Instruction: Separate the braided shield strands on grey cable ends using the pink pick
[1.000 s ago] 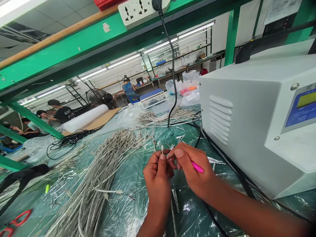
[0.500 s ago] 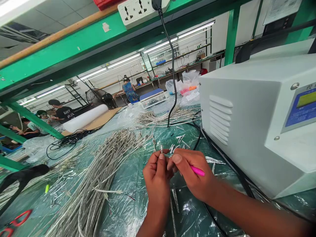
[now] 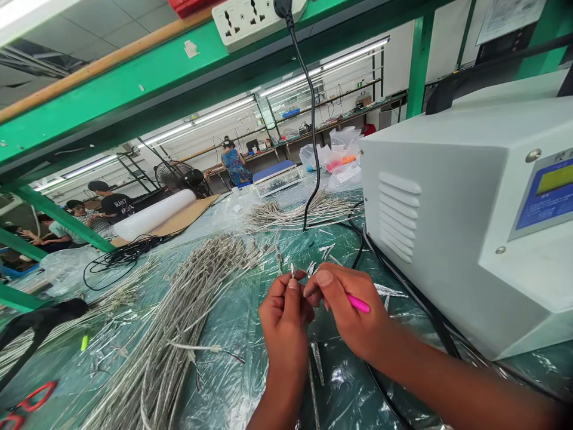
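My left hand [image 3: 286, 316] is closed, with thumb and fingers pinching the end of a thin cable. The cable's silvery tip [image 3: 293, 270] pokes up above the thumb. My right hand [image 3: 349, 298] is closed around a slim tool with a pink handle [image 3: 359, 303]; its working end is hidden by the fingers, so I cannot tell its kind. The right fingertips are close beside the left ones, near the cable end. To the left lies a large bundle of grey braided cables [image 3: 179, 304]. Scraps of silvery foil [image 3: 329, 251] are scattered just beyond my hands.
A white machine [image 3: 439, 191] with a small display fills the right side. A black power cord [image 3: 313, 119] hangs from a socket strip [image 3: 244, 24] on the green frame. Red-handled scissors [image 3: 38, 397] lie at lower left. Several people sit in the background.
My right hand has shifted very slightly, its fingers lifting a little beside the cable end. My left hand keeps its pinch in nearly the same place.
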Available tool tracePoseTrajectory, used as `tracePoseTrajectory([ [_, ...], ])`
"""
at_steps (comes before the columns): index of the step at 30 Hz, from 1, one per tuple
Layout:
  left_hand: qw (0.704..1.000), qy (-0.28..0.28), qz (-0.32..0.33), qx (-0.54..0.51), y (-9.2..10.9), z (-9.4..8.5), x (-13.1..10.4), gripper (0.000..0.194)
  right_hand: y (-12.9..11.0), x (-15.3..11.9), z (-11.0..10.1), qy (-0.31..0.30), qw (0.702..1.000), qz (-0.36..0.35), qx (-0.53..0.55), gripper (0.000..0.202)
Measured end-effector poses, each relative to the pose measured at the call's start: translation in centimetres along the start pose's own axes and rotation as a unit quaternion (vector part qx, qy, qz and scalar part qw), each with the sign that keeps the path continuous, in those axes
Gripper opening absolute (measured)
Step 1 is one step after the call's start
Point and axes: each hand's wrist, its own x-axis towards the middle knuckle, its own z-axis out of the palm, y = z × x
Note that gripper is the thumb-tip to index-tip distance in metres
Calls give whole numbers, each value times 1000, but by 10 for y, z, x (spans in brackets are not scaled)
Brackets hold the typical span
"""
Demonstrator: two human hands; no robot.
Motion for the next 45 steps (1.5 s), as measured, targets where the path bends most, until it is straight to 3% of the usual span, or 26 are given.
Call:
tracePoseTrajectory([
  [5, 1000, 0, 1, 5, -1, -1, 0, 14, 0, -2, -1, 18, 1000, -2, -2, 38],
  [12, 1000, 1, -7, -3, -1, -1, -1, 14, -1, -4, -1, -39, 999, -12, 6, 43],
  [20, 1000, -12, -12, -11, -2, -4, 0, 13, 1, -3, -1, -42, 999, -4, 6, 44],
  [30, 1000, -28, -8, 4, -5, -6, 3, 15, 3, -2, 1, -10, 1000, -20, 19, 36],
  [38, 999, -36, -6, 24, -2, 1, 0, 15, 1, 0, -3, 49, 998, -23, 14, 38],
  [45, 999, -24, -10, 24, -2, -1, -1, 15, 0, -3, -2, -20, 1000, -19, 16, 45],
])
